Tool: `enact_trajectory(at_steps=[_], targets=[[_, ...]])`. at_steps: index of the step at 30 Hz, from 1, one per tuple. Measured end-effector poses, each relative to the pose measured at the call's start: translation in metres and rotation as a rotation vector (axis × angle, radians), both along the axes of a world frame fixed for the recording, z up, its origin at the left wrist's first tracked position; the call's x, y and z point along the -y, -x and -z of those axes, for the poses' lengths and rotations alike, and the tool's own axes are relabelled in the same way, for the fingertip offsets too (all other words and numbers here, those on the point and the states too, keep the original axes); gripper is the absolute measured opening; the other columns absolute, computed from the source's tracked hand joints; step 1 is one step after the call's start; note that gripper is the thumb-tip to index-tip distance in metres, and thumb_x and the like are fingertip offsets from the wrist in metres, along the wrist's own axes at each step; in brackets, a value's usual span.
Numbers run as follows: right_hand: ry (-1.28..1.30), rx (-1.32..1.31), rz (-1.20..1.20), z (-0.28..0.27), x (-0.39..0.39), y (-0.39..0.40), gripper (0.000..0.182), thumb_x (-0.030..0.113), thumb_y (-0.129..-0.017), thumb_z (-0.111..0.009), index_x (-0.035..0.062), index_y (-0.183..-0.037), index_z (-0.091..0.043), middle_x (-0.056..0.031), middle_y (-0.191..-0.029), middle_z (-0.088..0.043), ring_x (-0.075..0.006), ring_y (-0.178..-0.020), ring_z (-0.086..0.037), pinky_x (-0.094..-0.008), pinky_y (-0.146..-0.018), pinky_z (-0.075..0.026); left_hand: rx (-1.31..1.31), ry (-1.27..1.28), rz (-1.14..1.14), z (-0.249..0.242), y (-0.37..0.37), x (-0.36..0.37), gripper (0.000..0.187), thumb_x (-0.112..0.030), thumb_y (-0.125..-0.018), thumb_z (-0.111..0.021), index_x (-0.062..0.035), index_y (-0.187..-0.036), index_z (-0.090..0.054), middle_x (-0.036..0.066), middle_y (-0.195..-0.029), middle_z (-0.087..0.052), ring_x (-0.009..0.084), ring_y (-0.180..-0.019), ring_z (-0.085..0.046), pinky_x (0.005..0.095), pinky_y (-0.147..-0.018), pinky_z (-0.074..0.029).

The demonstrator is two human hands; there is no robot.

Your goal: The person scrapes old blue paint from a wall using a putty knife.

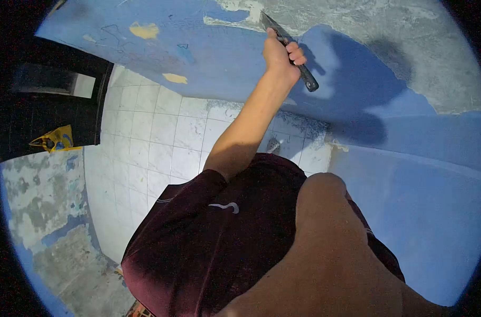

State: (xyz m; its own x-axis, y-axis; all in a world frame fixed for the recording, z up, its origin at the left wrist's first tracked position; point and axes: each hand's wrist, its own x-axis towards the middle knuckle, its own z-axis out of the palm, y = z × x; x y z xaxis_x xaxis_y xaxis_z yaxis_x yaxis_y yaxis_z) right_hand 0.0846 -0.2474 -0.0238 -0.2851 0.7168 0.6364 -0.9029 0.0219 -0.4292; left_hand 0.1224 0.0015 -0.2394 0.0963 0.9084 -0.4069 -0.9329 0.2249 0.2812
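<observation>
Against the blue wall (pixel 356 79), one hand (pixel 280 53) (arm outstretched) grips a dark, flat-bladed scraper (pixel 289 48) at bare plaster (pixel 356 26).

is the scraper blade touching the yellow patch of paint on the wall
No, the scraper held in the left hand has its blade at the edge of the bare grey plaster, well apart from the yellow patches.

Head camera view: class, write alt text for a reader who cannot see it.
A hand grips a dark-handled scraper, its blade against a blue painted wall where paint is stripped to grey plaster. White floor tiles lie below; the person wears a maroon shirt.
</observation>
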Motion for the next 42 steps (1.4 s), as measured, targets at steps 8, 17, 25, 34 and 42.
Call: enact_trajectory(at_steps=[8, 17, 25, 34, 42], targets=[[-0.071, 0.389, 0.156, -0.014, -0.029, -0.031, 0.048, 0.039, -0.093, -0.042, -0.0007, -0.118, -0.052, -0.0095, -0.097, -0.054, -0.0180, -0.080, -0.052, -0.0325, -0.077, -0.047, 0.046, -0.101, 0.014, 0.003, 0.019, -0.007, 0.043, -0.050, -0.101, -0.028, -0.0149, -0.078, -0.034, -0.002, -0.055, -0.029, 0.0109, -0.044, -0.023, 0.0272, -0.040, -0.020], [-0.163, 0.617, 0.119, -0.033, -0.055, -0.031, 0.040, 0.032, -0.093, -0.047, -0.0004, -0.116, -0.052, -0.0089, -0.094, -0.055, -0.0178, -0.076, -0.052, -0.0323, -0.075, -0.049, 0.020, 0.035, 0.001, 0.004, 0.028, -0.005, 0.044, -0.052, -0.100, -0.031, -0.0149, -0.078, -0.032, -0.004, -0.054, -0.025, 0.0098, -0.042, -0.021, 0.0267, -0.038, -0.016], [-0.128, 0.818, 0.117, -0.035, -0.066, -0.049, 0.033, 0.025, -0.092, -0.051, -0.0001, -0.114, -0.053, -0.0084, -0.091, -0.055, -0.0177, -0.072, -0.052, -0.0321, -0.073, -0.050, -0.022, 0.068, -0.044, 0.010, 0.029, -0.005, 0.043, -0.054, -0.100, -0.030, -0.0148, -0.082, -0.033, -0.002, -0.059, -0.028, 0.0092, -0.045, -0.022, 0.0262, -0.040, -0.019], [-0.130, 1.078, 0.261, -0.041, -0.081, -0.071, 0.026, 0.017, -0.092, -0.056, 0.0001, -0.111, -0.054, -0.0078, -0.088, -0.055, -0.0175, -0.068, -0.052, -0.0319, -0.071, -0.051, -0.037, 0.081, -0.003, 0.018, 0.026, -0.003, 0.044, -0.056, -0.099, -0.032, -0.0157, -0.080, -0.032, -0.002, -0.056, -0.030, 0.0096, -0.044, -0.023, 0.0270, -0.039, -0.020], [-0.142, 1.264, 0.444, -0.046, -0.070, -0.080, 0.023, 0.013, -0.093, -0.056, -0.0001, -0.112, -0.053, -0.0074, -0.083, -0.056, -0.0176, -0.061, -0.051, -0.0316, -0.065, -0.052, -0.018, 0.105, 0.042, 0.016, 0.024, 0.000, 0.046, -0.056, -0.099, -0.031, -0.0161, -0.077, -0.032, -0.003, -0.056, -0.030, 0.0093, -0.043, -0.023, 0.0264, -0.039, -0.020]])
